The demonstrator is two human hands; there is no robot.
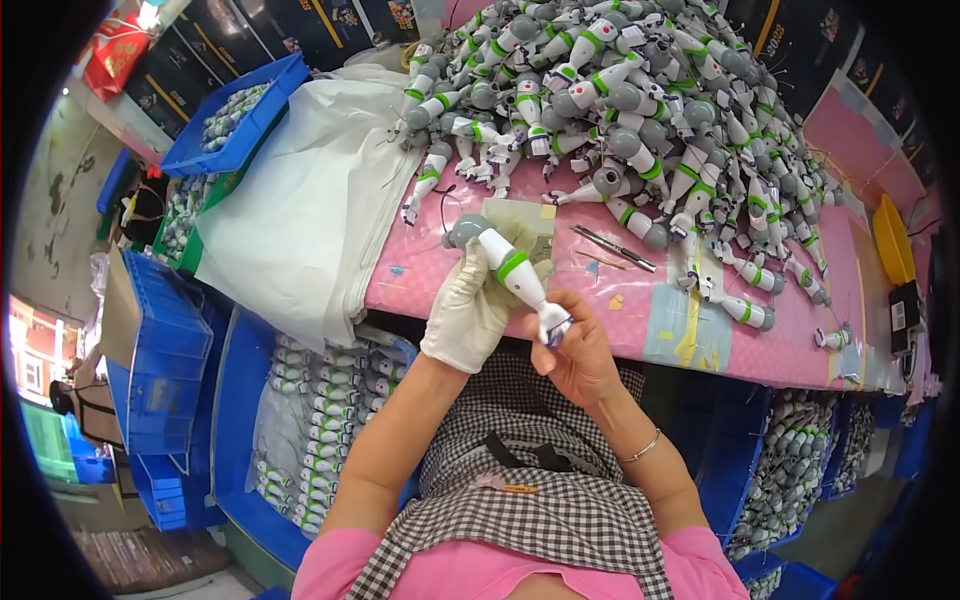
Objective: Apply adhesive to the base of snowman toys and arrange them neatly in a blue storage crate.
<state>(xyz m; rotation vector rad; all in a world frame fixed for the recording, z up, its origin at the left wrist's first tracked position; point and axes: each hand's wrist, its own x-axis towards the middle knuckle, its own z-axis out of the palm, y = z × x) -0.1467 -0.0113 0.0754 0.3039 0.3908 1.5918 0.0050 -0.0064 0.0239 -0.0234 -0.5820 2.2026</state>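
A white toy arm (518, 276) with a grey ball shoulder and a green band lies slantwise over the near edge of the pink-covered table. Wrapped round its shoulder end is my left hand (461, 318), in a white glove. My bare right hand (583, 362) pinches the small white and purple toy hand at the lower end. A thin dark wire (444, 212) shows beside the grey ball. Behind the toy arm, partly hidden by the glove, a flat grey-green piece (528, 214) lies on the table.
A high heap of similar toy arms (640, 110) covers the back of the table (600, 325). A dark pen (613, 247) lies right of my hands. White sheeting (290, 190) drapes the left side. A blue bin (228, 450) below left holds rows of toy arms.
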